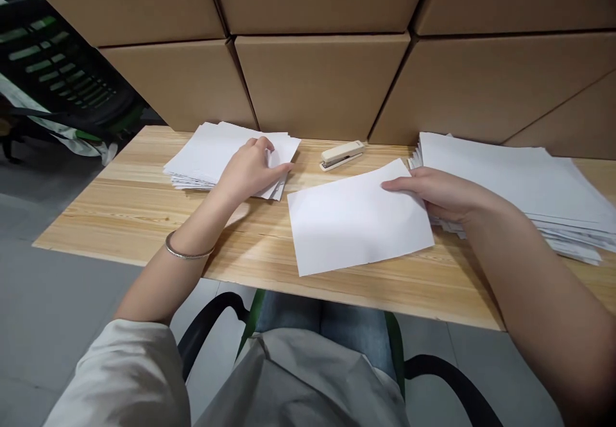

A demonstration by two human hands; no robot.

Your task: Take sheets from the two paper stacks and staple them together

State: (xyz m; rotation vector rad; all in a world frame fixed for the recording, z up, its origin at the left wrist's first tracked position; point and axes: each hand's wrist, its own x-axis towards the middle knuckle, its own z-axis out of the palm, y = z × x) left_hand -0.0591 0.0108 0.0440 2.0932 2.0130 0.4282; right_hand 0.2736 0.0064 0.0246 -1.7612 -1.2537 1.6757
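Observation:
My right hand pinches a white sheet of paper at its upper right corner, thumb on top and the other fingers underneath. The sheet is tilted just above the wooden table. On the left, my left hand rests on a stack of white paper, fingers bent and the thumb stretched out to the right, apart from them. Between the hands, towards the back, lies a beige stapler. Beyond my right wrist sits a larger, uneven stack of white paper.
Brown cardboard boxes form a wall along the back edge of the wooden table. The table's front edge runs close to my lap. A black chair stands at the far left, beyond the table.

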